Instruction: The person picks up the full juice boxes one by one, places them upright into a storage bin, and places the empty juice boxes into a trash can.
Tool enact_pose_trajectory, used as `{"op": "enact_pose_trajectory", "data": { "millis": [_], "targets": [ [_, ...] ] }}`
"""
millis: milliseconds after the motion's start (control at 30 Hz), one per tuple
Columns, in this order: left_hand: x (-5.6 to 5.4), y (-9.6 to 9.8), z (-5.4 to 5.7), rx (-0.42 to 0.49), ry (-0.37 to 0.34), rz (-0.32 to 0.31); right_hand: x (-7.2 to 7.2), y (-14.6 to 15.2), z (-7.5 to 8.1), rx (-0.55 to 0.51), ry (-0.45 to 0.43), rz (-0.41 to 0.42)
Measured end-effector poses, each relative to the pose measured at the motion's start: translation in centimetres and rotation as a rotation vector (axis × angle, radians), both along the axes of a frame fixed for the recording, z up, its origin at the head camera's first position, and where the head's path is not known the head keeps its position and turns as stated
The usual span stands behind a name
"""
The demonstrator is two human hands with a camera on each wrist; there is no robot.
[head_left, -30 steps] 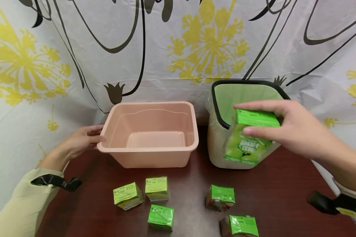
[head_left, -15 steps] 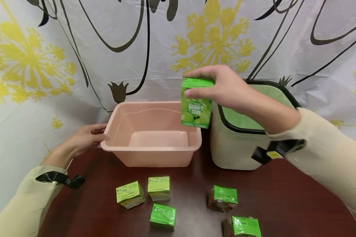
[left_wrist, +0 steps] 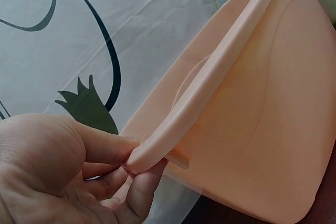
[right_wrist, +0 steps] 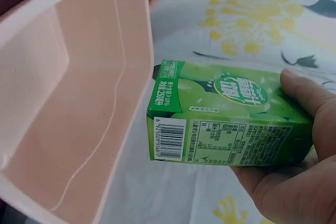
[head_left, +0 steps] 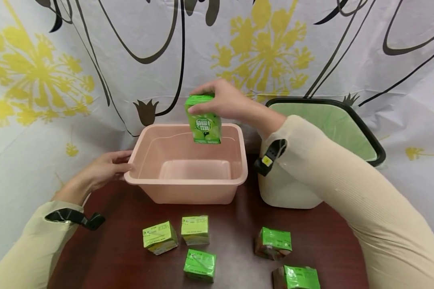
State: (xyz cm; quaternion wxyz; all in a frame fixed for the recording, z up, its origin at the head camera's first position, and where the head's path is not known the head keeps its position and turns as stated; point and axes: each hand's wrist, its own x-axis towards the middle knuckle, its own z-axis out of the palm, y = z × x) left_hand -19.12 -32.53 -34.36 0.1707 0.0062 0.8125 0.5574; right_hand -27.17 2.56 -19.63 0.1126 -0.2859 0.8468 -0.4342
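A pink plastic basin [head_left: 188, 182] stands on the table, its inside bare. My left hand [head_left: 106, 170] pinches the basin's left rim between thumb and fingers, as the left wrist view shows with the rim [left_wrist: 173, 124] close up. High over the basin's back part, my right hand [head_left: 220, 100] grips a green juice box [head_left: 204, 124] near its top, thumb on the front and fingers behind. Green fruit and a barcode show on the juice box [right_wrist: 220, 114] in the right wrist view, where it is apart from the basin wall.
A bin [head_left: 289, 188] with a black rim and green liner stands right of the basin, partly behind my right arm. Several juice boxes stand in front: two yellow-green ones [head_left: 160, 237] [head_left: 195, 230], a green one [head_left: 200, 265], and two green-and-brown ones [head_left: 273, 243] [head_left: 297, 277]. A patterned curtain [head_left: 105, 40] hangs behind.
My right hand has carried the juice box leftward and up from in front of the bin to above the basin. The left hand keeps its place on the rim.
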Motion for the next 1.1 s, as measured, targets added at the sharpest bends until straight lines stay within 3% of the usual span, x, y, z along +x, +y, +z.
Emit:
{"op": "enact_pose_trajectory", "data": {
  "millis": [467,833,1100],
  "targets": [
    [0.0,-0.6,-0.3,0.008,0.000,0.010,-3.9,-3.8,-4.9,-0.046,-0.082,0.123],
    [0.1,-0.4,-0.1,0.024,-0.011,0.017,-6.2,-4.4,-9.1,-0.086,-0.137,0.136],
    [0.0,-0.3,0.0,0.018,-0.005,0.013,-7.2,-4.3,-12.5,0.036,-0.042,0.157]
  ]
}}
